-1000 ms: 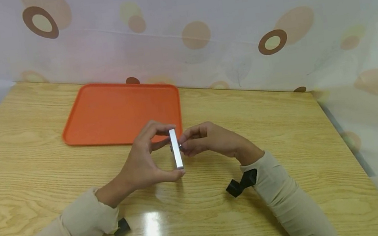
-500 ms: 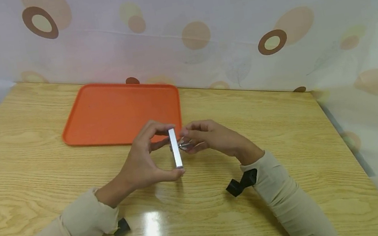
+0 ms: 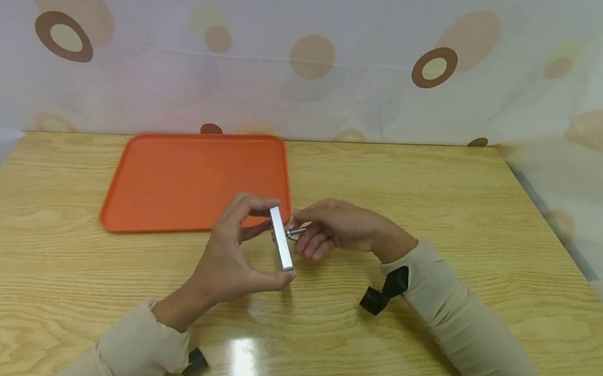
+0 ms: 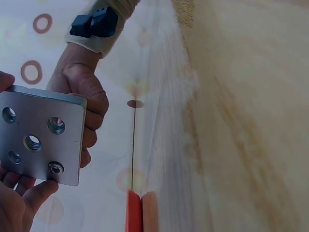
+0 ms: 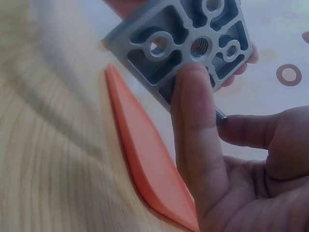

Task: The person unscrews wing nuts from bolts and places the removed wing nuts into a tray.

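A square silver metal plate (image 3: 281, 240) stands on edge above the table, gripped at opposite edges by my left hand (image 3: 227, 261). The left wrist view shows its flat face with several holes; a bolt head (image 4: 56, 167) sits in a corner hole. In the right wrist view the ribbed back (image 5: 161, 46) faces the camera. The bolt's threaded shank (image 3: 301, 230) sticks out to the right, carrying what looks like a wing nut (image 3: 292, 235). My right hand (image 3: 348, 223) has its fingers around this nut, one finger hiding it in the right wrist view.
An orange tray (image 3: 191, 178) lies behind the left hand on the wooden table (image 3: 427, 208). A patterned wall covering (image 3: 257, 45) rises along the table's back edge and right side. Black wrist devices (image 3: 385, 290) are fixed to the sleeves.
The right fingers have turned about the nut and spread, its lower fingers now curling below, so more of the bolt shank shows. Left hand and plate have hardly moved.
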### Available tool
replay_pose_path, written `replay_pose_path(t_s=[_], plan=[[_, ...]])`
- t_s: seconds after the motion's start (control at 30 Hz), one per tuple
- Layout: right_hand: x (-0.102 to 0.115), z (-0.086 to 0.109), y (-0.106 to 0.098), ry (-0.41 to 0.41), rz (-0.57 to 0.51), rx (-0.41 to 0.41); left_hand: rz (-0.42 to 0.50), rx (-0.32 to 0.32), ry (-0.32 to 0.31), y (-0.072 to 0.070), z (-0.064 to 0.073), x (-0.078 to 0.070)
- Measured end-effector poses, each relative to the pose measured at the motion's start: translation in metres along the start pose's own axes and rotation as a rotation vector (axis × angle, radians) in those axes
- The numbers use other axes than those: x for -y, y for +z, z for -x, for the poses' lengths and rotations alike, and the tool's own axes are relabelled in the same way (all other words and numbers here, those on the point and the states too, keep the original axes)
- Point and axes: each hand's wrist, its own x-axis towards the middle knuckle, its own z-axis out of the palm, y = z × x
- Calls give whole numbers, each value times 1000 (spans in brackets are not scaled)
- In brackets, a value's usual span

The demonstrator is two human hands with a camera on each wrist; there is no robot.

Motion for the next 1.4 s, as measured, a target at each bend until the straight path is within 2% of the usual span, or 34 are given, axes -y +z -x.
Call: replay_pose_path(t_s=[0.37,0.8,1.23,1.4], plan=[[-1,2,2,-35,0,60,-20,7,22,2,1,0],[0,3,3,-56,34,49,-19,7,10,1,0,-1],[2,3,7,-25,8,8,-10,8,6,3,0,-2],[3,4,8,-40,-14,6,-10,13,7,3,0,-1]])
